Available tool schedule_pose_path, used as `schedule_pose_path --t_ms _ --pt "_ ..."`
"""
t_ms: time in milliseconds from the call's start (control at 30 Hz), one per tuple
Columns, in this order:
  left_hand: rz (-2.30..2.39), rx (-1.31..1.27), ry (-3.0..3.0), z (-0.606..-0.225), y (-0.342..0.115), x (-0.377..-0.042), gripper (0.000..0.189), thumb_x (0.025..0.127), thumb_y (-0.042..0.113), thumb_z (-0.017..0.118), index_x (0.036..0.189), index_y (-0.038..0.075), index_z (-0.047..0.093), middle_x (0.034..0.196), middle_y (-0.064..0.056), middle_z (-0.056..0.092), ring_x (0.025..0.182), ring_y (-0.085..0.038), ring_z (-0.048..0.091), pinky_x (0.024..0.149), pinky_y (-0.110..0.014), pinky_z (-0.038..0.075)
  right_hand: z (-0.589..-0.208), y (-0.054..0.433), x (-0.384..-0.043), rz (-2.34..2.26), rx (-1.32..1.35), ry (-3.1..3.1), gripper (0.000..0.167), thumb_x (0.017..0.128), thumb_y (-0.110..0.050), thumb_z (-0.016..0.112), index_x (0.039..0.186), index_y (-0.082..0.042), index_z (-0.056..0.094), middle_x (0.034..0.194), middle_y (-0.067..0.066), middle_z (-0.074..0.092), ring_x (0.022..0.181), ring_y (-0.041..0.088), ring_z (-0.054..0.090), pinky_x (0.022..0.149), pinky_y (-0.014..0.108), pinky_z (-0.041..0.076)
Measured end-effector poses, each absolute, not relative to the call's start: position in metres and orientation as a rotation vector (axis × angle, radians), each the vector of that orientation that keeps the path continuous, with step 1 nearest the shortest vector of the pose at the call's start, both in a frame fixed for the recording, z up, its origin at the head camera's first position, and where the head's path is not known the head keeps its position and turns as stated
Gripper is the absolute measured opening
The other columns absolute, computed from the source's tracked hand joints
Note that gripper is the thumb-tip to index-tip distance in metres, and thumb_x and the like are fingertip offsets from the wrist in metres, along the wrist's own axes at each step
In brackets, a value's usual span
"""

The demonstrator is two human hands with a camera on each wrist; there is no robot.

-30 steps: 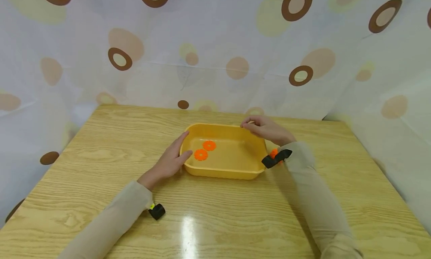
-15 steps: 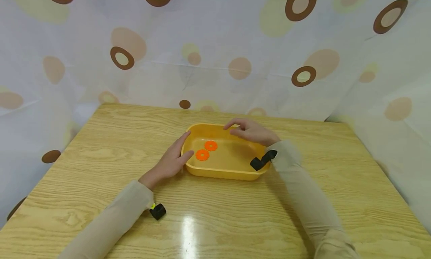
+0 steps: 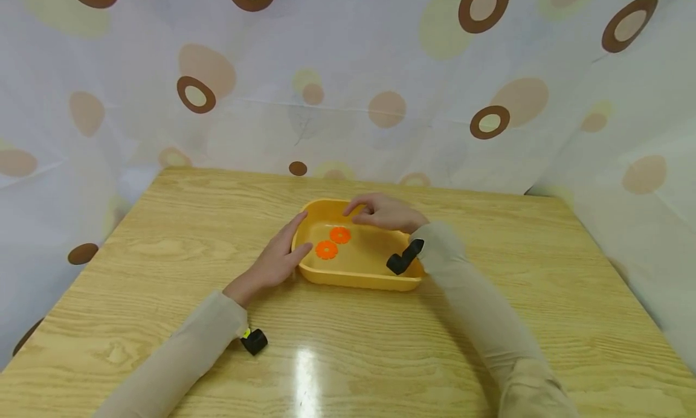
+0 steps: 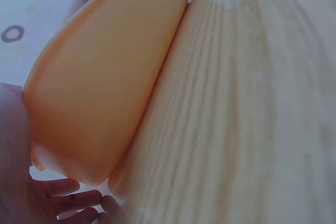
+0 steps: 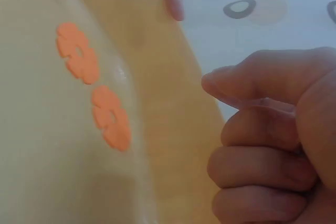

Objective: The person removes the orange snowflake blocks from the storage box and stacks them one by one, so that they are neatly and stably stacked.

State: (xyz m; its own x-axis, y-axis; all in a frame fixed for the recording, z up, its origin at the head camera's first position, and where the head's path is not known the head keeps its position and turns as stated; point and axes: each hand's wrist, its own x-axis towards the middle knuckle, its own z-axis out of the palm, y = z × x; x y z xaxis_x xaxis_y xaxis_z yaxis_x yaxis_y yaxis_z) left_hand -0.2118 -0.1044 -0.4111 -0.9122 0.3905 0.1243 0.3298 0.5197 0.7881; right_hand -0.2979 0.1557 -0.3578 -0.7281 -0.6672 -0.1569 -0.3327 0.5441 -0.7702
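A yellow-orange plastic tray [image 3: 353,279] stands on the wooden table. Two orange notched discs [image 3: 333,243], flower-like with a small central hole, lie flat on its floor, toward the left end. My left hand [image 3: 270,266] rests against the tray's left end, fingers straight, thumb tip over the rim. In the left wrist view, its fingers [image 4: 76,200] reach low past the tray's corner. My right hand [image 3: 383,212] hovers over the tray's far side with the index finger and thumb apart. Its other fingers [image 5: 257,166] are loosely curled, and nothing shows in them.
The wooden table [image 3: 348,345] spreads around the tray. A patterned white cloth [image 3: 337,92] hangs behind it and along the sides. My right sleeve [image 3: 478,309] crosses the tray's right end and hides part of it.
My right hand has moved left from the tray's right end to over its far middle. An orange piece seen right of the tray is now hidden by the right arm. My left hand stays put.
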Motion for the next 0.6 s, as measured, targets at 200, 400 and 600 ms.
schedule_pose_path --t_ms 200,400,600 --pt "1.377 0.628 2.668 -0.413 -0.103 -0.211 0.066 0.1 0.022 0.048 0.155 0.006 0.015 0.159 -0.019 0.018 0.146 -0.037 0.019 0.117 -0.054 0.017 -0.371 0.144 -0.299 -0.999 -0.879 2.299 0.028 0.096 -0.011 0.056 0.122 -0.004 0.063 0.053 -0.005 0.032 0.047 0.011 0.025 0.052 0.023 0.029" --pt "1.364 0.617 2.688 -0.413 -0.104 -0.211 0.066 0.1 0.022 0.048 0.155 0.007 0.014 0.159 -0.018 0.019 0.146 -0.037 0.019 0.117 -0.054 0.018 -0.378 0.137 -0.299 -0.874 -0.87 2.331 0.033 0.095 -0.009 0.058 0.128 -0.005 0.06 0.053 -0.005 0.033 0.047 0.01 0.025 0.052 0.022 0.028" --pt "1.356 0.629 2.686 -0.412 -0.104 -0.212 0.066 0.101 0.023 0.047 0.155 0.006 0.014 0.159 -0.019 0.018 0.146 -0.038 0.019 0.117 -0.054 0.017 -0.383 0.133 -0.3 -0.8 -0.878 2.369 0.038 0.093 -0.009 0.061 0.13 -0.002 0.057 0.053 -0.005 0.039 0.048 0.009 0.029 0.053 0.021 0.03"
